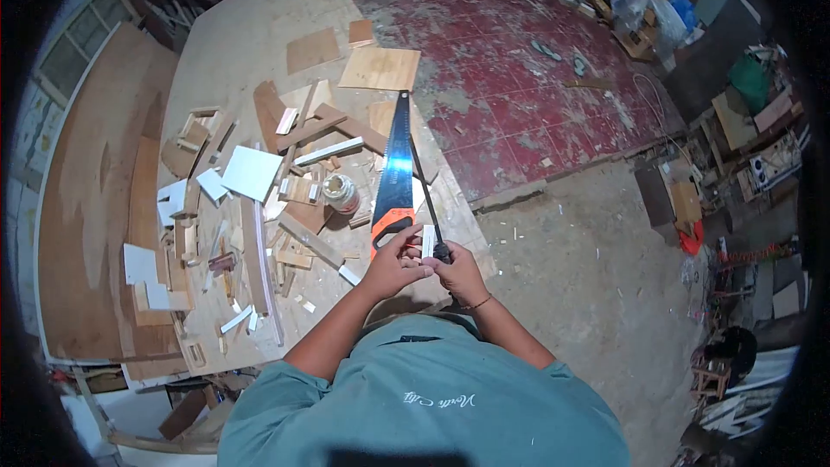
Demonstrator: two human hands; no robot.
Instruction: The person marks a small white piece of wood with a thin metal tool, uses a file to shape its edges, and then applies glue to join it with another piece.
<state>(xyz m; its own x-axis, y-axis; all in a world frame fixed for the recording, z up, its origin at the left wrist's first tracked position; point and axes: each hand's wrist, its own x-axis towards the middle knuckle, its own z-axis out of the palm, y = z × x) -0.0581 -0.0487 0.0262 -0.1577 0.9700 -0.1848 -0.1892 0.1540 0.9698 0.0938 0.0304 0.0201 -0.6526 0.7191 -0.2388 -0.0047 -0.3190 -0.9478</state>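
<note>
My left hand (393,266) is closed, its fingertips on a small white-faced wood block (428,240) that stands upright between my two hands. My right hand (458,275) is wrapped round the black handle (443,252) of a long, thin dark tool (421,163); its kind is unclear. That tool's shaft points away from me, close along a handsaw (398,164). The saw lies with its orange and black grip (392,223) just beyond my left fingers and its blade pointing away. The right thumb is at the block's lower end.
A plywood worktable (251,26) carries a glass jar (341,194), white-faced board pieces (251,173), wood offcuts (311,132) and a square board (380,68). A large panel (99,199) leans at left. Right of the table are concrete floor (571,268), red flooring (510,78) and stacked clutter (761,156).
</note>
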